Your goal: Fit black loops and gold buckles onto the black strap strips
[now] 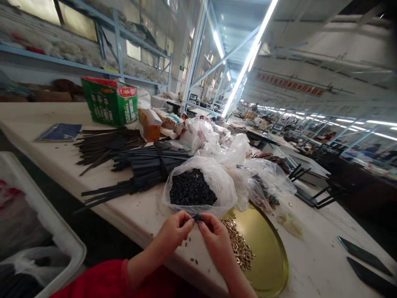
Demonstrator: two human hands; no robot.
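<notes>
My left hand (179, 230) and my right hand (215, 236) meet over the table's front edge, thumbs and fingertips pinched on one small black piece (197, 217). Its exact kind is too small to tell. Just beyond my fingers, an open clear plastic bag (225, 182) holds a heap of small black pieces (192, 188). Under and beside my right hand lies a round gold tray (269, 248) with many small shiny gold metal parts (238, 244), partly hidden by my right forearm. A few tiny dark bits (194, 261) are scattered on the table near my wrists.
Bundles of black strips (149, 163) lie left of the bag, with a blue booklet (58, 132) and green carton (108, 103) behind. More plastic bags (204, 134) crowd the middle. Two dark phone-like slabs (366, 254) lie at right; a white bin (72, 244) stands at lower left.
</notes>
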